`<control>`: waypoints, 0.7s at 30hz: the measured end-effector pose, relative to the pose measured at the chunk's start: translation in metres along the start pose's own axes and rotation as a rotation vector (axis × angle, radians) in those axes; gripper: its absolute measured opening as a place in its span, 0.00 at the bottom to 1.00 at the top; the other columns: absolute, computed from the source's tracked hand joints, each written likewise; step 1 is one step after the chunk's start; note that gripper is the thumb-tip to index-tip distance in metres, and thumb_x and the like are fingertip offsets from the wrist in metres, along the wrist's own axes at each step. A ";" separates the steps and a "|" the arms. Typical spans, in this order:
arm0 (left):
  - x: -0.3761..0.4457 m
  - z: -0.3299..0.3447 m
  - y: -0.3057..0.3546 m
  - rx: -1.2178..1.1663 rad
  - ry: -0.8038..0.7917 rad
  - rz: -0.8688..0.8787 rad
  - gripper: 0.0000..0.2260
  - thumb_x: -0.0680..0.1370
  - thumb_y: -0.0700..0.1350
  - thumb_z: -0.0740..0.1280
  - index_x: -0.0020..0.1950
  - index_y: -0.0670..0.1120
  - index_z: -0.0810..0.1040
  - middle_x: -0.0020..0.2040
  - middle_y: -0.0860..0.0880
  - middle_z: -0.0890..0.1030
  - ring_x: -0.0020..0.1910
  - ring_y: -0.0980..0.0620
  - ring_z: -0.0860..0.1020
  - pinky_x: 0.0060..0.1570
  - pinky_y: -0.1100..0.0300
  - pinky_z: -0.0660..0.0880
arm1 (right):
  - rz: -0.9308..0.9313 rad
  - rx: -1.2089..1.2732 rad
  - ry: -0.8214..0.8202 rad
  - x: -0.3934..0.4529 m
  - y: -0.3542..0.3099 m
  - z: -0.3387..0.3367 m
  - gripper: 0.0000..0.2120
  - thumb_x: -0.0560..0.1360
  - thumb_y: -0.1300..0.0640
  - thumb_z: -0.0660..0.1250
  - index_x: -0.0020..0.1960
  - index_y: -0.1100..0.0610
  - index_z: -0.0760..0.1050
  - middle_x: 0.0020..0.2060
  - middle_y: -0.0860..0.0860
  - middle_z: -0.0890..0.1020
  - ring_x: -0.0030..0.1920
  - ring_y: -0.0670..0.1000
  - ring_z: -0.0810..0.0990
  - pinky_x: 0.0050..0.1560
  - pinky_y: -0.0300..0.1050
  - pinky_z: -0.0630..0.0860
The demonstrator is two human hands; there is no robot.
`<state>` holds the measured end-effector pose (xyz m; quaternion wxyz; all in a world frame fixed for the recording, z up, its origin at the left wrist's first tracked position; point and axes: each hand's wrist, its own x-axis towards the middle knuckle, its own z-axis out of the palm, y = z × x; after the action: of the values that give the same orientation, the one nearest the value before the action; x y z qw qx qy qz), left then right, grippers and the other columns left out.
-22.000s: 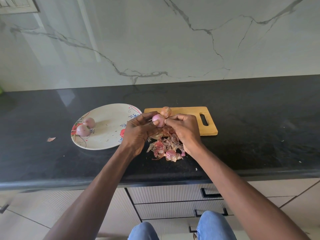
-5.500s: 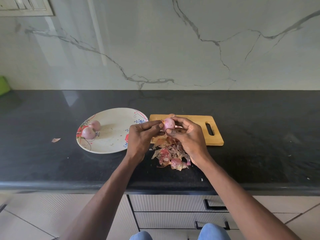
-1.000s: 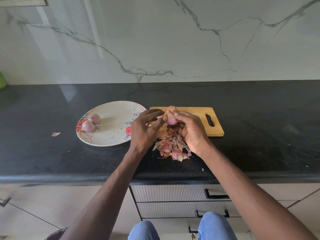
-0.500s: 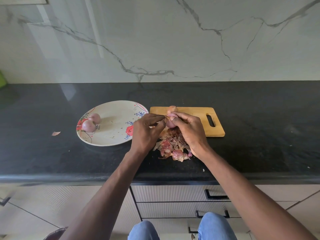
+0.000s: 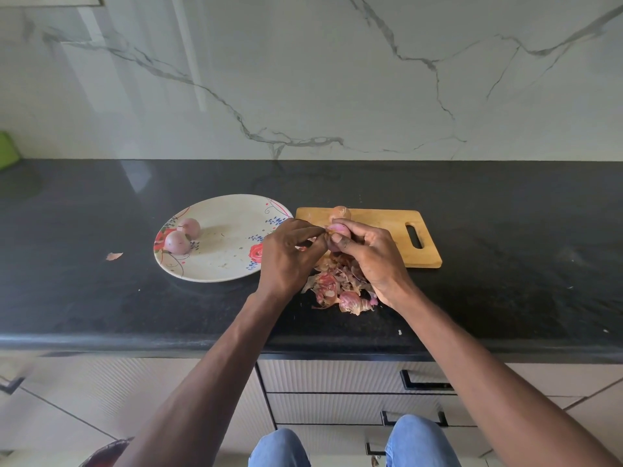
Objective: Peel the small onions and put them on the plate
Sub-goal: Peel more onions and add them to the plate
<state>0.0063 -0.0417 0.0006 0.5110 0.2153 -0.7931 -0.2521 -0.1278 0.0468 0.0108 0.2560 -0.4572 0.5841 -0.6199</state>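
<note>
My right hand (image 5: 372,256) grips a small pink onion (image 5: 337,230) above the counter. My left hand (image 5: 288,256) pinches a strip of skin at the onion's top. Two peeled onions (image 5: 178,242) (image 5: 189,227) lie at the left side of a white flowered plate (image 5: 222,264). One unpeeled brown onion (image 5: 339,212) sits on the wooden cutting board (image 5: 387,227), partly hidden behind my fingers. A pile of onion skins (image 5: 338,291) lies under my hands.
The black counter (image 5: 505,264) runs across the view with a marble wall behind. A loose skin flake (image 5: 114,256) lies left of the plate. A green object (image 5: 8,153) is at the far left edge. Drawers with black handles are below the counter's front edge.
My left hand's fingers have closed from spread to a pinch at the onion's top. My right hand holds the onion in about the same place.
</note>
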 end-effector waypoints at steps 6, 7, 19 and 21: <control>-0.001 0.002 -0.001 0.022 0.015 0.015 0.05 0.75 0.37 0.74 0.49 0.38 0.87 0.43 0.51 0.81 0.44 0.56 0.78 0.41 0.74 0.74 | 0.046 0.114 -0.036 0.000 -0.004 0.002 0.12 0.77 0.66 0.69 0.58 0.54 0.81 0.49 0.50 0.86 0.51 0.47 0.84 0.53 0.35 0.77; -0.001 0.002 -0.001 0.025 0.023 0.017 0.05 0.75 0.37 0.74 0.49 0.38 0.87 0.43 0.50 0.81 0.44 0.56 0.78 0.41 0.74 0.73 | 0.060 0.140 -0.039 0.001 -0.004 0.002 0.12 0.77 0.66 0.69 0.58 0.56 0.81 0.49 0.51 0.86 0.51 0.47 0.84 0.53 0.35 0.77; -0.001 0.003 -0.002 0.058 0.070 0.039 0.05 0.75 0.38 0.73 0.48 0.37 0.86 0.43 0.45 0.83 0.43 0.55 0.77 0.40 0.76 0.73 | 0.166 0.312 -0.081 0.003 -0.006 -0.003 0.08 0.78 0.65 0.67 0.56 0.61 0.80 0.47 0.58 0.86 0.49 0.53 0.84 0.53 0.43 0.78; -0.001 0.003 -0.001 0.065 0.072 0.049 0.04 0.75 0.37 0.74 0.48 0.37 0.86 0.43 0.45 0.83 0.42 0.56 0.77 0.40 0.76 0.73 | 0.177 0.328 -0.092 0.003 -0.008 -0.003 0.08 0.79 0.65 0.65 0.56 0.61 0.80 0.48 0.58 0.85 0.49 0.52 0.84 0.51 0.41 0.79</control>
<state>0.0044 -0.0412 -0.0020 0.5379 0.2210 -0.7871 -0.2056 -0.1303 0.0471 0.0194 0.4069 -0.3840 0.5011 -0.6603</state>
